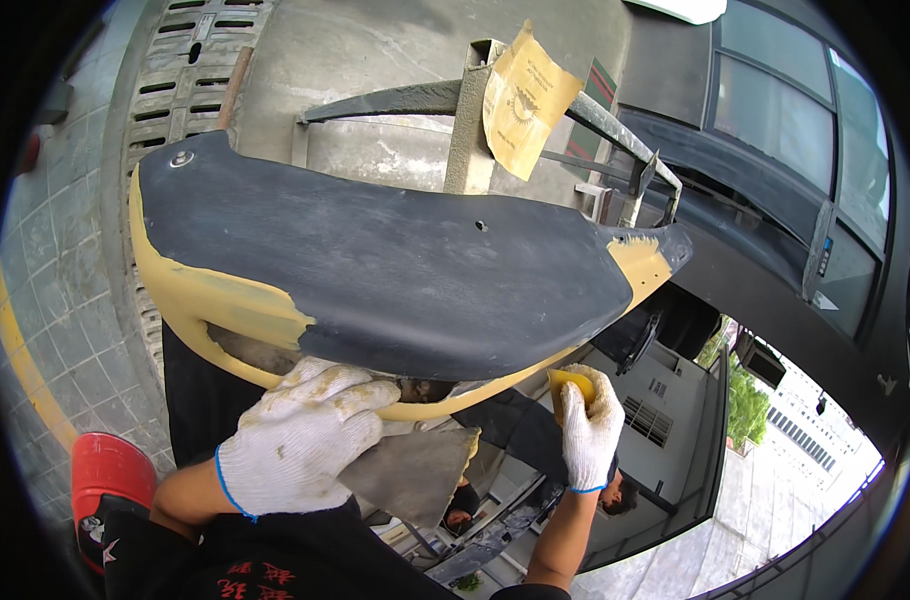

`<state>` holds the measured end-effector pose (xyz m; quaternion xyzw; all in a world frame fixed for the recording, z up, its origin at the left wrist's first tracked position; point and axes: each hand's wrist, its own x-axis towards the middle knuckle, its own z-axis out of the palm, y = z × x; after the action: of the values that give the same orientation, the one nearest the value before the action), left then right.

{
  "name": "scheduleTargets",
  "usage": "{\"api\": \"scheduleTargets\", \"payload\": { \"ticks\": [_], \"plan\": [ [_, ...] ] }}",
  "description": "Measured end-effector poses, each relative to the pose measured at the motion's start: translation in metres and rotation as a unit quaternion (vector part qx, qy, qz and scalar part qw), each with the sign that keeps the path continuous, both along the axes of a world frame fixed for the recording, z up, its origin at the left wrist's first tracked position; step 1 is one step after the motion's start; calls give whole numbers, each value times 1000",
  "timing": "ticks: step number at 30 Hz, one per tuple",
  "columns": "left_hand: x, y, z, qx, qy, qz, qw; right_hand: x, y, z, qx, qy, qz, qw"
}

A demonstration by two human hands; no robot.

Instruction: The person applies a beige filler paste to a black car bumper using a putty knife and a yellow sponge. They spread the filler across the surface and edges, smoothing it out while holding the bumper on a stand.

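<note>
A dark vehicle body panel (395, 262), apparently a bumper, lies across the view on a metal stand (466, 142). Yellow filler (214, 292) coats its left end and lower rim, with another patch (641, 266) at the right end. My left hand (312, 427), in a soiled white knit glove, is at the lower rim near an opening. From under that hand juts a grey sheet (417, 472) with a yellowish torn edge, apparently sandpaper. My gloved right hand (591, 427) pinches a curved yellow piece (571, 388) just below the rim; its exact kind is unclear.
Yellow-backed abrasive paper (530, 105) bearing print hangs on the stand's post. Slotted drain covers (181, 82) run along the floor at upper left. A red and black object (113, 480) sits at lower left. Two people (462, 510) are partly visible beyond my hands.
</note>
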<state>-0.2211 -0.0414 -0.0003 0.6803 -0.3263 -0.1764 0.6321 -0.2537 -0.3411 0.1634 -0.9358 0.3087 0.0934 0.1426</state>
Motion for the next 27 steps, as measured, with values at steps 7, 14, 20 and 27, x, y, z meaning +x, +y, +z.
{"api": "scheduleTargets", "payload": {
  "ticks": [7, 14, 20, 27],
  "plan": [
    [4, 1, 3, 6, -26, 11, 1000, -9, -15, -13, -45, 1, 74, 996],
    [2, -2, 1, 6, -27, 21, 999, -16, -16, -21, -125, -8, 163, 979],
    [6, 0, 4, 19, -10, -12, 1000, -16, -8, -27, -148, -16, 213, 966],
    [2, -2, -3, -20, -35, 23, 999, -14, 2, -26, -136, 17, 225, 965]
  ]
}}
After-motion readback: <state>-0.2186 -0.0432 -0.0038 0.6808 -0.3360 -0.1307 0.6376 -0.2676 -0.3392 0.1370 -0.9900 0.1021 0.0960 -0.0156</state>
